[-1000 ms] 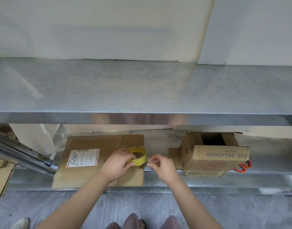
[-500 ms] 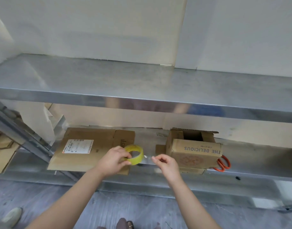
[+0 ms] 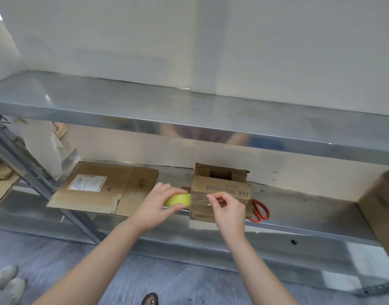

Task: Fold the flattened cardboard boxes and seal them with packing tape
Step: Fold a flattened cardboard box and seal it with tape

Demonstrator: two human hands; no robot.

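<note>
My left hand (image 3: 159, 204) grips a yellow roll of clear packing tape (image 3: 178, 199) in front of the lower shelf. My right hand (image 3: 227, 208) pinches the free end of the tape strip (image 3: 199, 198), which is stretched out a short way to the right of the roll. Behind my right hand stands a small folded cardboard box (image 3: 221, 190) printed "THE DELICIOUS", its top open. A flattened cardboard box (image 3: 105, 187) with a white label lies on the shelf to the left.
Orange-handled scissors (image 3: 260, 209) lie right of the small box. A metal upper shelf (image 3: 189, 115) overhangs the lower metal shelf (image 3: 310, 208). Another cardboard box (image 3: 380, 208) stands at the right edge. A slanted metal strut (image 3: 24, 170) and more cardboard are at the left.
My right hand has pulled the tape end rightward, so a longer strip is out. Both hands now sit in front of the small box; the camera has tilted and shifted.
</note>
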